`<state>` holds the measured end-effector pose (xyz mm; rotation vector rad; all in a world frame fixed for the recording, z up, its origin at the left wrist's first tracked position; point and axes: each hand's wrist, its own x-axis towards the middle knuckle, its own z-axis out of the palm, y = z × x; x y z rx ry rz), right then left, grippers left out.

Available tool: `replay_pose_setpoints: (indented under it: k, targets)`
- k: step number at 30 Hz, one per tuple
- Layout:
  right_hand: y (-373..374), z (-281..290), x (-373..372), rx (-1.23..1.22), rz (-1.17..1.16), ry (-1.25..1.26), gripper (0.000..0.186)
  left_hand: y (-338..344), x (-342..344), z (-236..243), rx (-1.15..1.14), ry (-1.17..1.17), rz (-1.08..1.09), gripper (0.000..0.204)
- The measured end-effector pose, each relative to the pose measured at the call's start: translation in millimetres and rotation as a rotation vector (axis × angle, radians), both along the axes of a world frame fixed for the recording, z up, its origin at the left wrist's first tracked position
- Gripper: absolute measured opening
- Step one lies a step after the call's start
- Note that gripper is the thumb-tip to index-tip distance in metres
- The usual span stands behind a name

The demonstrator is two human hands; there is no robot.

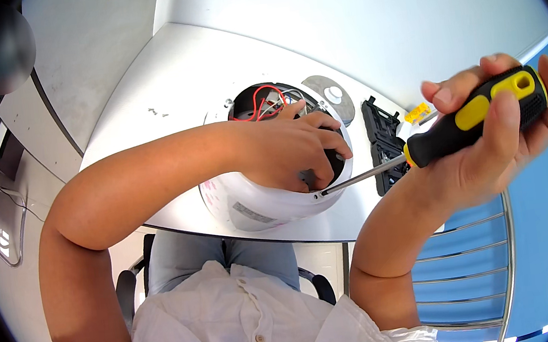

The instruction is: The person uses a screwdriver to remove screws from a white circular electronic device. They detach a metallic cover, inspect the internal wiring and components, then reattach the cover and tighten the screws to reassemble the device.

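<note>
White casing [277, 201] holds red wires [257, 103]. Left hand [290, 150] dips inside, its grip hard to tell; right hand [485, 149]'s grip clasps a screwdriver [441, 141], tip at the casing.

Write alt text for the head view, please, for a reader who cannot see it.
A person's right hand holds a screwdriver, its tip at the rim of a round white housing on a table, while the left hand lies over the open top near red wires.
</note>
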<state>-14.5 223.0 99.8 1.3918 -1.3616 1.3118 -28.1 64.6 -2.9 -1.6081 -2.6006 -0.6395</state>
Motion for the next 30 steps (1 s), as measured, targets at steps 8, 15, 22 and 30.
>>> replay_pose_setpoints:
  k: [8, 15, 22, 30]
  targets:
    - [-10.4, 2.8, -0.7, -0.068, 0.563, -0.213, 0.033, -1.3, -0.1, 0.8, -0.013, 0.000, 0.004, 0.008]
    - [-16.3, 13.5, -12.2, 0.187, 0.760, -0.355, 0.035, -0.3, -0.6, 0.6, 0.003, -0.004, 0.006, 0.006]
    - [10.4, 0.6, 0.9, -0.008, 0.163, -0.247, 0.045, -0.2, -0.7, -0.1, 0.003, 0.022, 0.001, 0.007]
    - [12.1, 25.0, -22.6, 0.328, 1.217, -0.532, 0.018, 1.1, 0.1, 1.7, 0.011, -0.026, 0.014, 0.013]
